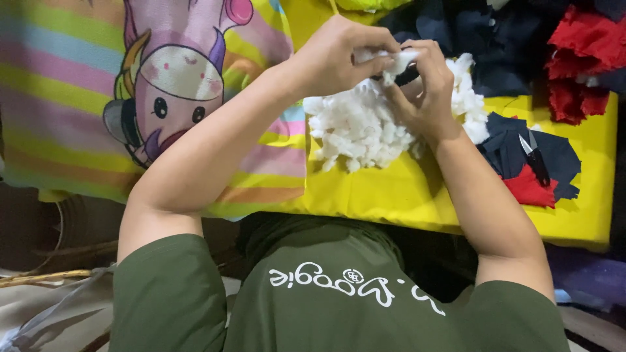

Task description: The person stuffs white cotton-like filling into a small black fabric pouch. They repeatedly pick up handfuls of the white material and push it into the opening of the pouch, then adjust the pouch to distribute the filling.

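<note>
My left hand (336,55) and my right hand (424,94) meet above a pile of white fluffy stuffing (355,127). Both pinch a small tuft of white stuffing (399,60) between their fingertips. A bit of dark cloth (407,76) shows just under the tuft, between the hands; I cannot tell which hand holds it. The pile lies on a yellow cloth surface (404,192), and my right wrist hides part of it.
A striped pastel cushion with a cartoon figure (169,98) lies to the left. Navy fabric scraps (554,153), red scraps (577,62) and a small pair of snips (536,156) sit to the right. My green shirt (339,300) fills the bottom.
</note>
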